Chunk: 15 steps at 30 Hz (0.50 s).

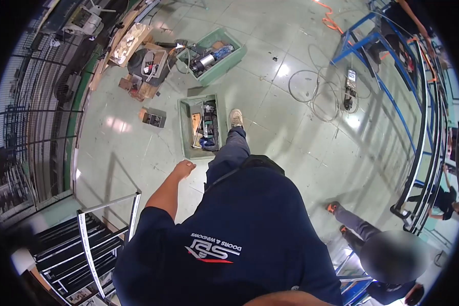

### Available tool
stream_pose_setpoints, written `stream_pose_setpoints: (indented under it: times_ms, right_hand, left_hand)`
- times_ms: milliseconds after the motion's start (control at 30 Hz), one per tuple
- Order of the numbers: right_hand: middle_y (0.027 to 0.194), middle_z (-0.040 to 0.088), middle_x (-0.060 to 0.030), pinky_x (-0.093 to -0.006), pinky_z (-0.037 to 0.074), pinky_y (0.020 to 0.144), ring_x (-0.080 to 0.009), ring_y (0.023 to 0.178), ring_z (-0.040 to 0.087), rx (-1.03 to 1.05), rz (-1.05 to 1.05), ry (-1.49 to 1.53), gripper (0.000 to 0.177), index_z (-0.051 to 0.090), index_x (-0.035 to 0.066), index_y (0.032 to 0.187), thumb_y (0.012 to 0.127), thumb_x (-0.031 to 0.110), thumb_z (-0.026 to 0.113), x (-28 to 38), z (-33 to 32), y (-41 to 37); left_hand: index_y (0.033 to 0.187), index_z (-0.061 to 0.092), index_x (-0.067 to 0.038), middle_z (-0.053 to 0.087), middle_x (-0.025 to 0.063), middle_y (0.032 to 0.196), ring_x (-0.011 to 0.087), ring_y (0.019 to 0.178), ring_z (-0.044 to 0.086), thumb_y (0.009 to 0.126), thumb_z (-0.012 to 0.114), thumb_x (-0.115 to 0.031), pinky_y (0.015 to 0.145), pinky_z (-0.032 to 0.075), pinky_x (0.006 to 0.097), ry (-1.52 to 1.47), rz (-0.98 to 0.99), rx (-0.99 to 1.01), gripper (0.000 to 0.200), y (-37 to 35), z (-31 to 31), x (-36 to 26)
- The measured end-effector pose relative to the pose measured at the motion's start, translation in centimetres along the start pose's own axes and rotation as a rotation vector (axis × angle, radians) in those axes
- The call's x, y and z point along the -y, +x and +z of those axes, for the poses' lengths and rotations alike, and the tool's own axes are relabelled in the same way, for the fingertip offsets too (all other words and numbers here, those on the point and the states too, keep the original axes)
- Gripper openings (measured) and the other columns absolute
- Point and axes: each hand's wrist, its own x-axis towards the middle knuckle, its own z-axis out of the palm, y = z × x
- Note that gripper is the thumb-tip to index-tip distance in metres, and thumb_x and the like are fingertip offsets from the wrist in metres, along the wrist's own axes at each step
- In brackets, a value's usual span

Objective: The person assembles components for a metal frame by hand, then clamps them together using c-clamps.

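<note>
I look straight down over my dark blue shirt at a pale green floor. My left hand (pixel 183 168) swings out beside my body with its fingers curled in and nothing in it. It hangs above the floor, near an open green tool tray (pixel 185 127) with several tools in it. My forward foot (pixel 235 118) steps just right of that tray. My right hand is out of sight.
A second green box (pixel 234 56) holding a power tool lies farther ahead, with wood scraps and a bucket (pixel 147 64) to its left. Coiled cable (pixel 316 89) lies on the floor. Blue metal frames (pixel 392 102) stand at right. Another person (pixel 387 255) crouches at lower right. Black steps (pixel 86 250) are at lower left.
</note>
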Motion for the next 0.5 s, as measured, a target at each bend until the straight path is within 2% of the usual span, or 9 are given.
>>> stream_pose_setpoints:
  times_ms: [67,133,200,233,267,333,367,400,500]
  right_hand:
    - [0.076,0.060,-0.0068,-0.0355,0.049,0.050,-0.0196,0.059,0.060,-0.001,-0.063,0.036,0.033,0.069,0.004,0.103,0.087,0.034,0.070,5.9,-1.0,-0.2]
    - [0.073,0.058,-0.0058,-0.0348,0.048,0.045,-0.0193,0.055,0.059,-0.001,-0.132,0.134,0.033,0.069,0.004,0.104,0.088,0.033,0.070,11.9,-2.9,0.2]
    - [0.070,0.057,-0.0048,-0.0342,0.047,0.041,-0.0189,0.051,0.058,0.023,-0.198,0.302,0.034,0.068,0.004,0.106,0.088,0.033,0.070,18.8,-5.0,1.1]
    - [0.067,0.054,-0.0033,-0.0306,0.048,0.042,-0.0170,0.048,0.055,-0.032,-0.092,0.380,0.031,0.068,0.003,0.103,0.089,0.030,0.070,23.5,-6.4,0.6]
    - [0.064,0.053,-0.0022,-0.0281,0.044,0.041,-0.0140,0.046,0.051,-0.177,-0.229,0.260,0.025,0.066,0.006,0.091,0.091,0.031,0.068,29.8,-6.7,-2.4]
    - [0.055,0.041,0.0044,-0.0248,0.031,0.042,-0.0105,0.043,0.038,-0.150,-0.254,0.309,0.025,0.062,0.013,0.085,0.096,0.037,0.061,35.3,-9.9,0.2]
    - [0.051,0.033,0.0071,-0.0262,0.026,0.041,-0.0089,0.043,0.034,-0.055,-0.394,0.471,0.027,0.058,0.017,0.080,0.098,0.037,0.059,39.9,-10.3,-1.5]
    - [0.052,0.034,0.0072,-0.0247,0.026,0.040,-0.0073,0.041,0.031,-0.076,-0.434,0.575,0.025,0.058,0.017,0.084,0.097,0.039,0.060,43.9,-10.0,-2.7]
    - [0.060,0.032,0.0047,-0.0272,0.037,0.059,-0.0098,0.057,0.036,0.037,-0.561,0.877,0.025,0.063,0.009,0.107,0.100,0.032,0.056,54.2,-9.3,-6.5]
  left_hand:
    - [0.109,0.070,-0.004,0.069,0.0180,0.109,0.0331,0.102,0.065,0.087,0.065,-0.041,0.089,0.051,0.0417,0.041,0.009,-0.003,0.043,1.9,-1.4,-1.3]
    - [0.107,0.070,-0.003,0.068,0.0191,0.112,0.0339,0.105,0.064,0.089,0.063,-0.041,0.092,0.049,0.0430,0.070,0.164,0.020,0.043,4.4,-4.5,-4.0]
    - [0.109,0.068,-0.003,0.068,0.0209,0.111,0.0358,0.104,0.064,0.090,0.061,-0.039,0.091,0.048,0.0430,-0.036,0.021,-0.047,0.041,7.3,-7.1,-8.3]
    - [0.109,0.067,-0.003,0.068,0.0217,0.110,0.0364,0.104,0.064,0.090,0.061,-0.039,0.091,0.049,0.0432,-0.128,0.000,-0.075,0.041,8.7,-8.7,-10.4]
    - [0.108,0.068,-0.003,0.068,0.0218,0.108,0.0367,0.102,0.064,0.090,0.061,-0.037,0.089,0.049,0.0436,-0.110,0.070,-0.120,0.039,11.0,-10.0,-11.8]
    - [0.101,0.068,-0.002,0.068,0.0217,0.105,0.0365,0.098,0.065,0.089,0.061,-0.034,0.087,0.050,0.0437,-0.038,0.153,-0.163,0.035,15.0,-13.1,-14.5]
    - [0.097,0.068,-0.002,0.068,0.0215,0.103,0.0362,0.096,0.065,0.089,0.061,-0.033,0.086,0.050,0.0435,0.016,0.186,-0.150,0.032,16.7,-14.4,-16.6]
    - [0.092,0.067,-0.003,0.068,0.0199,0.100,0.0335,0.094,0.065,0.088,0.060,-0.028,0.087,0.051,0.0419,0.093,0.280,-0.138,0.026,19.0,-15.7,-17.6]
    - [0.110,0.065,-0.001,0.069,0.0173,0.108,0.0275,0.103,0.065,0.092,0.061,-0.029,0.093,0.049,0.0375,0.050,0.378,-0.169,0.033,22.0,-19.0,-25.7]
